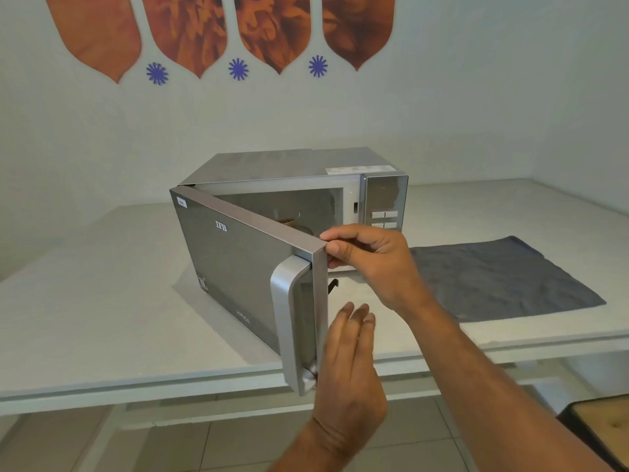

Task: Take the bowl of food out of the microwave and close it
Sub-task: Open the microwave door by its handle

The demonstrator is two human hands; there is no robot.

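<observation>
Silver mirrored microwave (340,172) door (238,264) half open, swung toward camera; right hand (371,264) pinches its top corner, left hand (347,373) flat, holding nothing; bowl (292,222) possibly inside

Microwave (292,199) on table (102,318); cloth (503,277) to its right.

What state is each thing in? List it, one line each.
Silver microwave door: partly open.
Bowl in the cavity: inside, mostly hidden.
Dark grey cloth: spread flat on the table.
Right hand: pinching the door's top corner.
Left hand: open, beside the handle.
</observation>
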